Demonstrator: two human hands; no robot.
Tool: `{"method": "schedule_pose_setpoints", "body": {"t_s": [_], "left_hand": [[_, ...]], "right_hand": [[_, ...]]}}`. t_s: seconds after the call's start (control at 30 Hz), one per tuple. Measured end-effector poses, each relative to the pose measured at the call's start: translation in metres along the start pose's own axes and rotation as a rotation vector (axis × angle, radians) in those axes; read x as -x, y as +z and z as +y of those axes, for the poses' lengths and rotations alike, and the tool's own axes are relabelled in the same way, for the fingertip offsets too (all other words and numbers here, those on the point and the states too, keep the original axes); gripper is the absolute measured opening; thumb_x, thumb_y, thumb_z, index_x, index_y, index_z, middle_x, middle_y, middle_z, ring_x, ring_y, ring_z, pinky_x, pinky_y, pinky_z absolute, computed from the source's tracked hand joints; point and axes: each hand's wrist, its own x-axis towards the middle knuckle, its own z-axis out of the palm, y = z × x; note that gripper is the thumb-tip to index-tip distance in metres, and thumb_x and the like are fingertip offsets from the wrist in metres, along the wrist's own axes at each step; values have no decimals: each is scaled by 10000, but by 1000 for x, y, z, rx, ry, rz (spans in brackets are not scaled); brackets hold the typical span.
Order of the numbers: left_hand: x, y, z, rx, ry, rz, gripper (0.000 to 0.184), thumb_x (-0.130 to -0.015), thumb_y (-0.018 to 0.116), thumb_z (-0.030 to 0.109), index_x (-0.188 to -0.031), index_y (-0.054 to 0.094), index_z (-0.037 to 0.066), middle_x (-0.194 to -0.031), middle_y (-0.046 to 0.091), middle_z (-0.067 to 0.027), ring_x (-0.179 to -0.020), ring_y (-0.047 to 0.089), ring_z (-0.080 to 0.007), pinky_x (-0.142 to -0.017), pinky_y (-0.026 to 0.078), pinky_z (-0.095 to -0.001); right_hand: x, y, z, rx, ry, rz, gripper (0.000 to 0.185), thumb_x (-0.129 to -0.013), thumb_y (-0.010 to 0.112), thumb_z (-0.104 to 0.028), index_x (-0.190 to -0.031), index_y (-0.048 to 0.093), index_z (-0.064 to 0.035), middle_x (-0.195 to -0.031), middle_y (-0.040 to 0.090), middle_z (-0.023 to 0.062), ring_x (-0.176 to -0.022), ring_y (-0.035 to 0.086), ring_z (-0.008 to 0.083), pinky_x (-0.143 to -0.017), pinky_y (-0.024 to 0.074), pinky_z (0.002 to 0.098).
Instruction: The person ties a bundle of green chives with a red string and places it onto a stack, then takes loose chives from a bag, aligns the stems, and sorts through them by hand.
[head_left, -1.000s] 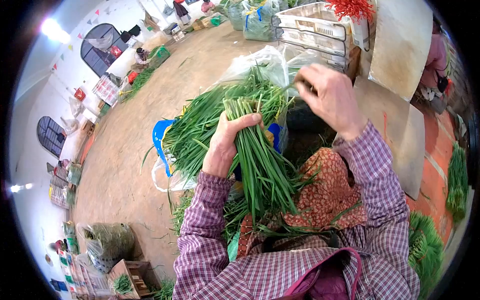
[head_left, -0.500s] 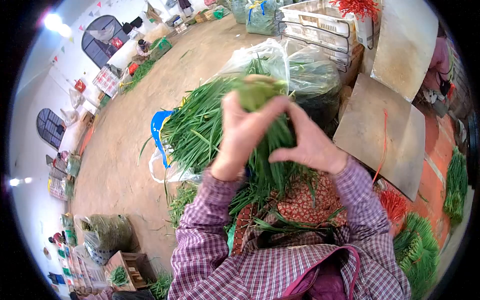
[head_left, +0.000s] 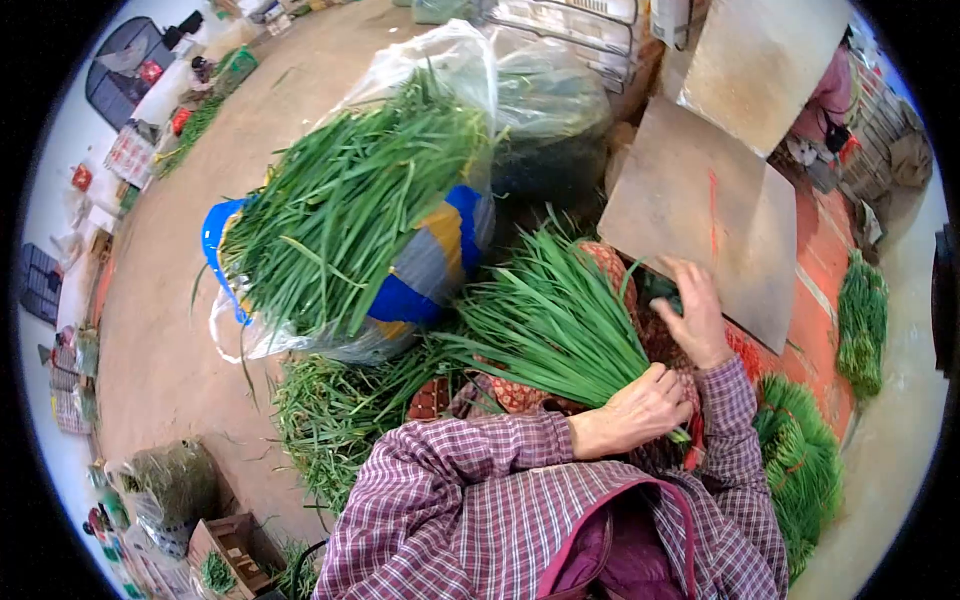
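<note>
My left hand is closed around the lower end of a bunch of green chives, whose long flat leaves fan out over my lap to the upper left. Just right of the bunch, my right hand is raised near the edge of a grey board, thumb and fingers apart, with nothing visible in it. Beyond the bunch, a blue, grey and yellow sack lined with clear plastic holds a large heap of loose chives. Patterned red cloth covers my lap.
Loose trimmings lie on the floor at my left. Tied green bundles rest at my right, with another bundle by the wall. A red strand lies on the board. White crates stand behind; a person is at upper right.
Both hands have come down from over the sack toward my lap. The bunch now lies fanned out, its end in my left hand, and my right hand is apart from it. The view has shifted.
</note>
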Motion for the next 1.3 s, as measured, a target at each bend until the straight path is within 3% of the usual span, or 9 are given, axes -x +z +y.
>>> {"method": "schedule_pose_setpoints", "body": {"t_s": [0.17,0.3,0.43,0.73,0.87,0.93,1.03,1.1,1.3], "left_hand": [[23,44,16,-177,75,-130,183,-809,555,252,-824,630,86,-799,609,-64,-850,550,-213,-826,401,-360],[26,43,14,-193,85,-165,219,-820,549,264,-868,658,79,-858,640,-80,-896,565,-225,-874,406,-373],[29,49,10,-256,107,-56,226,-822,549,272,-865,659,79,-853,640,-74,-899,565,-226,-868,409,-367],[28,50,13,-243,87,-207,247,-819,555,262,-910,651,53,-862,625,-65,-877,546,-215,-826,397,-361],[30,53,9,-292,130,-204,255,-836,548,264,-935,648,52,-887,631,-69,-913,557,-224,-859,404,-378],[32,56,8,-313,158,-193,262,-845,540,264,-952,647,50,-904,635,-72,-931,563,-228,-874,406,-386],[33,65,9,-300,151,-242,290,-855,523,254,-1013,647,45,-973,645,-93,-984,575,-234,-906,410,-409],[36,74,8,-304,159,-143,314,-847,536,280,-976,672,28,-956,658,-95,-982,572,-273,-920,404,-437],[38,81,5,-249,180,-133,324,-839,542,261,-1018,677,26,-1013,667,-120,-1028,586,-266,-980,395,-450]], "right_hand": [[3,-23,-22,-462,138,47,265,-866,628,-62,-1122,616,5,-965,663,144,-865,655,233,-789,513,321],[2,-19,-51,-540,109,2,117,-860,627,-44,-949,657,26,-890,673,122,-804,663,212,-710,517,310],[-3,-23,-74,-500,-12,-77,116,-840,638,-48,-924,645,31,-860,658,148,-796,661,268,-708,513,329],[-21,-23,-75,-573,8,-70,126,-863,619,-65,-934,649,35,-861,660,153,-795,660,253,-716,505,326],[-45,-11,-92,-598,-17,-108,129,-861,626,-86,-919,651,27,-857,660,151,-782,655,255,-705,503,322],[-58,-1,-97,-514,-183,-145,148,-855,635,-107,-914,648,28,-850,662,159,-768,652,265,-704,503,344],[-70,13,-103,-510,-148,-246,193,-837,665,-179,-891,660,6,-818,673,136,-743,652,273,-707,505,362],[-76,25,-101,-402,-221,-264,223,-804,701,-225,-863,663,-13,-803,679,121,-731,652,273,-677,506,366],[-72,42,-104,-405,-222,-295,206,-817,679,-181,-870,603,4,-801,638,146,-744,630,318,-665,491,401]]}}
